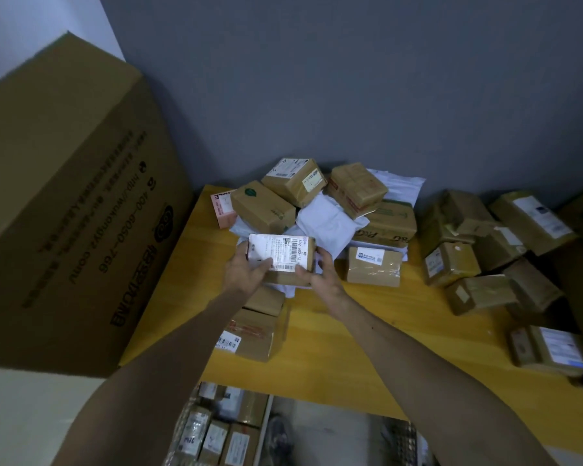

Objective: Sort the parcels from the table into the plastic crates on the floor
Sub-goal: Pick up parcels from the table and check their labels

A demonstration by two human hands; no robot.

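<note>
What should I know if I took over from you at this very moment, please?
Hands: left hand and right hand both hold one small labelled parcel over the table, label up.
Done: some parcels already lie in the crate on the floor below the table's front edge.
Left: drop this parcel in a crate, then sort the pile at the back of the table, the group on the right and the boxes near the front edge.

left forearm (182, 348): bare | right forearm (401, 358): bare, small dark speck (372, 327), perhaps a mole
</note>
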